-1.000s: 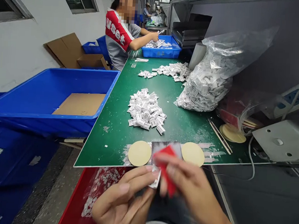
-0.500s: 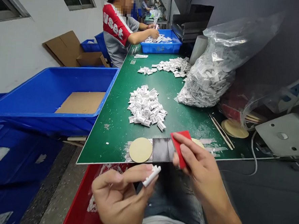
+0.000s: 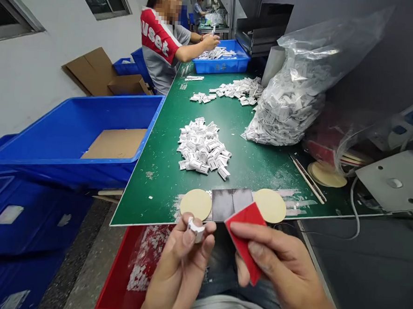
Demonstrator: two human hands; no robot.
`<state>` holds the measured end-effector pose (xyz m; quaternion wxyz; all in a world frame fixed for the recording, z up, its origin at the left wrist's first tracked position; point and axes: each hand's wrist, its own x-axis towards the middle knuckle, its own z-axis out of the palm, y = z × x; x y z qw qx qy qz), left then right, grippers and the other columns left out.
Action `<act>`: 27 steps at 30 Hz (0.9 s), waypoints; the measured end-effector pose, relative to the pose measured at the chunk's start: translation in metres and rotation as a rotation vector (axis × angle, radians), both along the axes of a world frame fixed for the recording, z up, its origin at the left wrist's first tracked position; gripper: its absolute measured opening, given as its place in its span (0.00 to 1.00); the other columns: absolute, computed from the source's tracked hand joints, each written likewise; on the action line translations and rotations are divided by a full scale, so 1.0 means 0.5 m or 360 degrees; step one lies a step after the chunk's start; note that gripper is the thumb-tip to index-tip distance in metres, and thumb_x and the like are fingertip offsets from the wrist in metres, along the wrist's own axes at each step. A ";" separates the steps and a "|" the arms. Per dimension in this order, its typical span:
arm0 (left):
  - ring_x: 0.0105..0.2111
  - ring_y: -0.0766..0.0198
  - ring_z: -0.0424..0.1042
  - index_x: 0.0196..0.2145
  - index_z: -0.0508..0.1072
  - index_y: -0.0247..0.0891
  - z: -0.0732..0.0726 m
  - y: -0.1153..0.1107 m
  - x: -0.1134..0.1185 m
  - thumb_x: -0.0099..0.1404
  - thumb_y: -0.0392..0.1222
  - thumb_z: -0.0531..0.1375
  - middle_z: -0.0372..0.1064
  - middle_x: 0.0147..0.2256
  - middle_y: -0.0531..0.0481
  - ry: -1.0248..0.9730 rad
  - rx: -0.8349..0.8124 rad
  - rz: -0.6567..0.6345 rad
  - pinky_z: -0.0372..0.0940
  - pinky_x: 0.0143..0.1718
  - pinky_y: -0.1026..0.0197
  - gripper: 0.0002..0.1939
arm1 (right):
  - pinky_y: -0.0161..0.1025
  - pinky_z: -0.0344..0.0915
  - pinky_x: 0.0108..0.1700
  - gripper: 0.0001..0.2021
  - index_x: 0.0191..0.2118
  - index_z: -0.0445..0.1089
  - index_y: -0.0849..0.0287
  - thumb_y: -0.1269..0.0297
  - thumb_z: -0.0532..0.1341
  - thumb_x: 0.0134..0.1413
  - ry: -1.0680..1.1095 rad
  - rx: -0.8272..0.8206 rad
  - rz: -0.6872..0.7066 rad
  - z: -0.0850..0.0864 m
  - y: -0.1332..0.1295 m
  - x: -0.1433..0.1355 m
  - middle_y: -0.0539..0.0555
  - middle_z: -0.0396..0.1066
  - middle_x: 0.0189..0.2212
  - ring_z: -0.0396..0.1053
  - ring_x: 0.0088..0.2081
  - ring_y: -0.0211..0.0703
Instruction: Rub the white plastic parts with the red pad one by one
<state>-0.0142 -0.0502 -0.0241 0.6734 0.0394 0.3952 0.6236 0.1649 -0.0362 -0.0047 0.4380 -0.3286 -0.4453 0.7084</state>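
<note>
Between the thumb and fingers of my left hand [image 3: 182, 265] is a small white plastic part [image 3: 196, 229], its curved end turned up. My right hand [image 3: 277, 261] grips a flat red pad [image 3: 246, 236], perhaps a folded sanding sheet, just right of the white part and apart from it. Both hands are in front of the table's near edge. Behind them on the table lie a round beige disc [image 3: 195, 204], a dark grey rectangular sheet [image 3: 222, 204] and another beige disc [image 3: 269, 206]. A pile of similar white parts [image 3: 205, 147] lies farther back.
A clear bag of white parts [image 3: 282, 108] stands on the right of the green table [image 3: 156, 179]. Two thin sticks [image 3: 308, 179] lie near it. Below the edge is a red bin [image 3: 115, 279]; a blue tub [image 3: 68, 127] stands left. A co-worker [image 3: 160, 44] works at a blue tray [image 3: 222, 67].
My left hand has turned, bringing the white part more upright and slightly left. My right hand has lowered the red pad, uncovering the right beige disc. The view has shifted slightly.
</note>
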 end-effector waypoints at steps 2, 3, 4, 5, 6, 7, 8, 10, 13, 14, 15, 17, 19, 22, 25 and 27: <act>0.32 0.69 0.76 0.36 0.78 0.42 0.004 -0.005 0.002 0.49 0.41 0.79 0.73 0.31 0.56 -0.0311 -0.0105 -0.0123 0.72 0.34 0.69 0.18 | 0.35 0.70 0.34 0.13 0.53 0.82 0.46 0.57 0.61 0.71 0.0057 0.0051 0.0305 -0.002 -0.001 0.015 0.52 0.80 0.26 0.75 0.27 0.40; 0.29 0.71 0.73 0.36 0.78 0.42 0.005 -0.009 0.005 0.51 0.40 0.79 0.72 0.30 0.56 -0.0415 -0.0137 -0.0200 0.70 0.31 0.69 0.17 | 0.36 0.71 0.33 0.14 0.51 0.83 0.49 0.56 0.60 0.71 0.0056 0.0116 0.0494 -0.002 0.003 0.022 0.54 0.81 0.27 0.75 0.26 0.41; 0.27 0.72 0.71 0.37 0.78 0.41 0.004 -0.013 0.009 0.53 0.40 0.78 0.71 0.30 0.56 -0.0482 -0.0166 -0.0283 0.68 0.30 0.70 0.16 | 0.38 0.71 0.34 0.16 0.50 0.84 0.53 0.56 0.59 0.72 0.0012 0.0211 0.0697 -0.002 0.008 0.028 0.56 0.81 0.28 0.75 0.26 0.42; 0.26 0.73 0.69 0.38 0.78 0.41 0.003 -0.017 0.013 0.54 0.41 0.77 0.70 0.30 0.55 -0.0514 -0.0179 -0.0355 0.66 0.29 0.70 0.16 | 0.39 0.72 0.36 0.17 0.50 0.84 0.56 0.56 0.58 0.72 -0.0068 0.0328 0.0852 0.000 0.015 0.032 0.57 0.81 0.28 0.75 0.28 0.44; 0.26 0.72 0.69 0.38 0.78 0.40 0.002 -0.021 0.016 0.55 0.42 0.77 0.69 0.29 0.56 -0.0509 -0.0181 -0.0401 0.65 0.28 0.70 0.15 | 0.39 0.72 0.38 0.18 0.51 0.84 0.57 0.58 0.57 0.73 -0.0172 0.0443 0.0885 0.002 0.023 0.035 0.58 0.81 0.29 0.75 0.29 0.44; 0.25 0.72 0.68 0.37 0.78 0.39 -0.001 -0.024 0.018 0.55 0.43 0.77 0.68 0.28 0.56 -0.0477 -0.0176 -0.0422 0.65 0.28 0.69 0.15 | 0.38 0.71 0.39 0.17 0.52 0.83 0.57 0.61 0.57 0.73 -0.0279 0.0537 0.0768 0.005 0.029 0.037 0.56 0.80 0.29 0.75 0.30 0.43; 0.25 0.72 0.67 0.35 0.77 0.38 -0.003 -0.026 0.019 0.55 0.43 0.77 0.67 0.26 0.56 -0.0434 -0.0170 -0.0418 0.64 0.28 0.69 0.15 | 0.36 0.70 0.39 0.17 0.55 0.81 0.54 0.63 0.56 0.73 -0.0360 0.0580 0.0550 0.008 0.035 0.037 0.54 0.78 0.28 0.73 0.30 0.41; 0.25 0.71 0.66 0.32 0.76 0.38 -0.007 -0.028 0.019 0.55 0.44 0.77 0.66 0.25 0.57 -0.0364 -0.0186 -0.0399 0.63 0.28 0.68 0.15 | 0.32 0.68 0.35 0.16 0.55 0.81 0.49 0.63 0.55 0.74 -0.0363 0.0591 0.0282 0.014 0.042 0.036 0.49 0.75 0.25 0.70 0.27 0.38; 0.25 0.71 0.67 0.33 0.76 0.37 -0.011 -0.030 0.015 0.53 0.45 0.78 0.68 0.27 0.56 -0.0337 -0.0233 -0.0441 0.64 0.29 0.67 0.16 | 0.33 0.68 0.34 0.17 0.52 0.83 0.53 0.62 0.55 0.74 -0.0364 0.0664 0.0576 0.016 0.042 0.033 0.50 0.74 0.25 0.70 0.26 0.39; 0.25 0.72 0.67 0.33 0.77 0.37 -0.010 -0.030 0.014 0.53 0.44 0.78 0.69 0.27 0.56 -0.0340 -0.0247 -0.0440 0.64 0.28 0.68 0.17 | 0.34 0.68 0.35 0.17 0.53 0.82 0.53 0.64 0.56 0.73 -0.0469 0.0685 0.0498 0.015 0.041 0.032 0.51 0.74 0.26 0.70 0.27 0.40; 0.24 0.73 0.66 0.33 0.78 0.36 -0.010 -0.030 0.013 0.52 0.44 0.78 0.69 0.27 0.56 -0.0347 -0.0257 -0.0418 0.63 0.27 0.69 0.16 | 0.34 0.68 0.36 0.17 0.55 0.81 0.53 0.67 0.56 0.73 -0.0583 0.0685 0.0283 0.013 0.041 0.031 0.51 0.74 0.26 0.70 0.28 0.40; 0.23 0.74 0.66 0.32 0.78 0.35 -0.007 -0.032 0.013 0.53 0.44 0.78 0.69 0.27 0.56 -0.0362 -0.0301 -0.0392 0.61 0.25 0.69 0.15 | 0.33 0.68 0.36 0.18 0.57 0.79 0.50 0.69 0.55 0.73 -0.0607 0.0683 0.0089 0.011 0.041 0.032 0.49 0.75 0.26 0.71 0.28 0.39; 0.23 0.72 0.67 0.31 0.78 0.35 -0.004 -0.033 0.013 0.54 0.45 0.77 0.69 0.26 0.54 -0.0355 -0.0322 -0.0433 0.62 0.24 0.69 0.15 | 0.34 0.69 0.37 0.18 0.55 0.81 0.52 0.67 0.54 0.73 -0.0487 0.0718 0.0470 0.011 0.042 0.033 0.51 0.77 0.27 0.73 0.29 0.40; 0.24 0.71 0.69 0.32 0.79 0.36 -0.004 -0.032 0.013 0.52 0.45 0.78 0.70 0.26 0.54 -0.0248 -0.0225 -0.0426 0.65 0.26 0.68 0.15 | 0.35 0.69 0.38 0.17 0.51 0.83 0.53 0.64 0.56 0.73 -0.0574 0.0584 0.0320 0.011 0.043 0.036 0.51 0.76 0.26 0.72 0.30 0.41; 0.26 0.70 0.73 0.32 0.80 0.37 -0.012 -0.030 0.011 0.51 0.44 0.79 0.76 0.28 0.52 0.0030 -0.0046 -0.0370 0.68 0.32 0.68 0.15 | 0.33 0.66 0.31 0.16 0.47 0.85 0.51 0.59 0.58 0.72 -0.0451 0.0251 0.0155 0.008 0.044 0.039 0.49 0.71 0.22 0.67 0.24 0.38; 0.27 0.67 0.75 0.30 0.80 0.38 -0.021 -0.030 0.010 0.50 0.44 0.79 0.79 0.28 0.50 0.0265 0.0092 -0.0291 0.70 0.33 0.67 0.15 | 0.33 0.64 0.28 0.14 0.48 0.85 0.52 0.58 0.61 0.71 -0.0276 0.0148 0.0415 0.004 0.045 0.039 0.48 0.70 0.21 0.65 0.22 0.36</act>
